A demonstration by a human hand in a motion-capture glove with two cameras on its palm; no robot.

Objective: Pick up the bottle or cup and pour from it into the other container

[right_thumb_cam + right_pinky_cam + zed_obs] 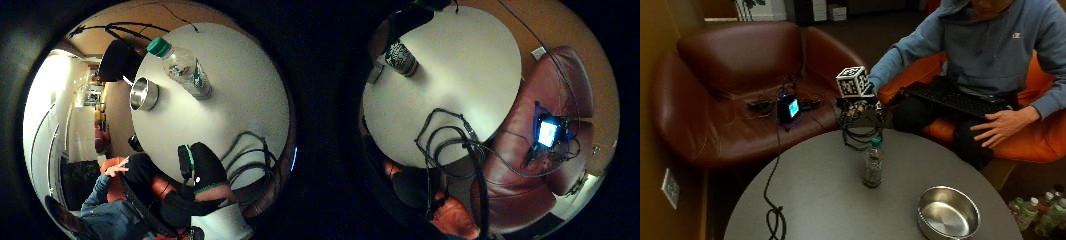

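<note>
Steel bowl sits at four o'clock from the capped bottle; gloved hand hovers, grip indiscernible. Careless reaching might topple it across the tabletop.

one bottle, one steel bowl, one round table
</note>
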